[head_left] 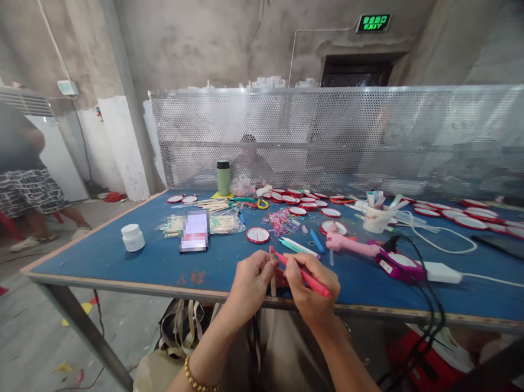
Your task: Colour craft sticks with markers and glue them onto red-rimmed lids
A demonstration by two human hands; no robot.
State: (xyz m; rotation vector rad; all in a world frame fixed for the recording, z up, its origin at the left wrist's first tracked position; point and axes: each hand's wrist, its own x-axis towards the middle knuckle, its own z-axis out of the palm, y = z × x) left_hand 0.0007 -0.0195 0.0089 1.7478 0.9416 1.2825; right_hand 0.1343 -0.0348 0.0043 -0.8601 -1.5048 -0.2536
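My left hand [254,276] pinches a flat wooden stick [273,287] upright near the table's front edge; the stick's top end is red. In my right hand [314,287] is a red marker pen [314,281], its tip close to the stick's red end. Whether the tip touches the wood I cannot tell. Just beyond my hands lie a white-and-green marker [298,248], a blue pen [317,241] and a round red-rimmed disc [258,235]. A pink glue gun [354,245] rests to the right of my right hand.
On the blue table [160,273] are a white jar [132,237], a phone [195,231], bagged sticks [226,222], a green bottle [223,178], colourful strings [282,221] and a cup of pens [376,217]. Cables [428,304] hang at right. A perforated metal screen [222,118] stands behind; a person [11,158] is at left.
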